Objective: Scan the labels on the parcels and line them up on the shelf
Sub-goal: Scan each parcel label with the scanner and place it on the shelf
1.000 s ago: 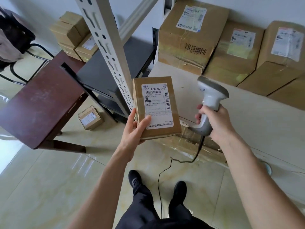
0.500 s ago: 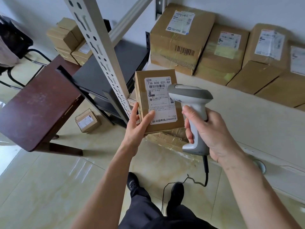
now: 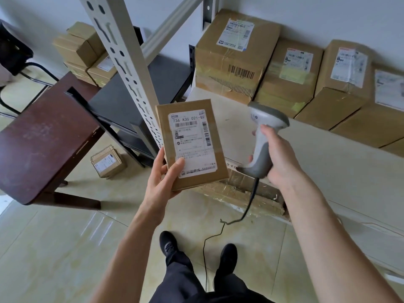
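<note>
left hand (image 3: 160, 182) grips small parcel (image 3: 192, 145) by its bottom corner, in the air before the shelf (image 3: 306, 162) | right hand (image 3: 277, 158) wrapped round scanner (image 3: 262, 138) | parcel looks light, stiff, flat: hold its edges

A flat brown cardboard parcel (image 3: 192, 145) is held upright, tilted slightly left, its white label (image 3: 192, 142) facing the camera with "736 A30 021-02" printed above barcodes. A grey handheld scanner (image 3: 263, 138) with a dark cable stands just to its right. Four larger brown parcels (image 3: 236, 57) with labels line the pale shelf (image 3: 317, 171) against the wall.
</note>
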